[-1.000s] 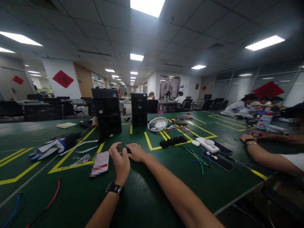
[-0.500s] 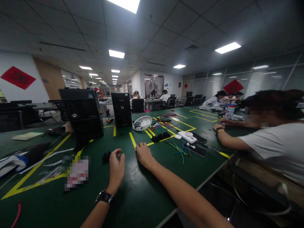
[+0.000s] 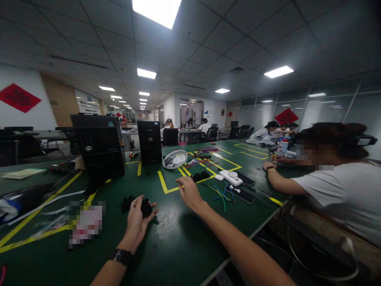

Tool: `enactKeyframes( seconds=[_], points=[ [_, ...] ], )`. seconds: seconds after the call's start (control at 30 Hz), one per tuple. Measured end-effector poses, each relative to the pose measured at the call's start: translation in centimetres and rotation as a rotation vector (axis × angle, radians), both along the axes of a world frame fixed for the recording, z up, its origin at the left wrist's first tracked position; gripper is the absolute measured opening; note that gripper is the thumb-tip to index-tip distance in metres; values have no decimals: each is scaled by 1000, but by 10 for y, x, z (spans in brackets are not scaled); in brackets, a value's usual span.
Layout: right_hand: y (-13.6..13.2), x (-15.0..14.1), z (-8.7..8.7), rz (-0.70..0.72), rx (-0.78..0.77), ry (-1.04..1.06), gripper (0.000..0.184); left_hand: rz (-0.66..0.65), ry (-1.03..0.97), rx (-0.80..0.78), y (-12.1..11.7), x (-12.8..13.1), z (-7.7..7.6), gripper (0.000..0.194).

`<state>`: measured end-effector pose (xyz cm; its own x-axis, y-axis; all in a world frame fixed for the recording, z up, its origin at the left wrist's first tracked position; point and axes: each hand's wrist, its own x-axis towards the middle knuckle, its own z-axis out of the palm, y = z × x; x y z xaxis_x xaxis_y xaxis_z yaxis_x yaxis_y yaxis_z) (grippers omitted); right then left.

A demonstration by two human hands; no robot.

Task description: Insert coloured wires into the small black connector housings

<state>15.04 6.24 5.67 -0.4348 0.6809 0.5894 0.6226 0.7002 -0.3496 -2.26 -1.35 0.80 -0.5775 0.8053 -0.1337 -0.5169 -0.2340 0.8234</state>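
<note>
My left hand [image 3: 138,217] is curled around a clump of small black pieces [image 3: 146,207], just above the green tabletop. More black pieces [image 3: 127,202] show on the left side of that hand. Their exact kind is too blurred to tell. My right hand [image 3: 190,194] is bent over the table beside a yellow tape corner, its fingers drawn together. Whether anything is between its fingertips is hidden. Past it, another black pile [image 3: 201,176] lies inside the taped box.
Loose coloured wires [image 3: 222,192], a white device [image 3: 231,177], phones and earbuds lie to the right. A white round basket [image 3: 175,159] and two black computer cases [image 3: 149,141] stand farther back. A co-worker [image 3: 333,174] sits at the right edge.
My left hand has turned and closed around black pieces that lay beside it. My right hand has shifted a little up from the tape corner. The view has moved slightly.
</note>
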Motion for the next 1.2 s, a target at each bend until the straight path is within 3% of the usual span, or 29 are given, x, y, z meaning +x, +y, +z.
enactKeyframes(
  seconds=[0.1, 0.27, 0.37, 0.43, 0.57, 0.67, 0.83, 1.2],
  points=[
    [22, 43, 2, -186, -35, -62, 23, -65, 26, 27, 1, -5, -3, 19],
    [39, 63, -7, -197, -64, -134, 25, -155, -30, 74, 0, 0, -2, 31],
    [46, 44, -10, -156, -66, -194, 20, -131, -55, 88, 1, -2, 0, 34],
    [43, 22, -10, -36, -64, -191, 16, -99, -83, 110, 1, -7, 3, 32],
    [6, -36, -13, 405, -171, 36, 20, -40, -145, 175, 0, -19, 10, 29],
    [-27, -71, -21, 550, -364, 229, 22, 22, -196, 232, -2, -27, 14, 26],
    [-45, -85, -40, 582, -720, 381, 27, 4, -217, 306, -2, -28, 18, 26],
    [-46, -80, -40, 562, -809, 418, 33, -102, -258, 338, -1, -6, 25, 27]
  ],
)
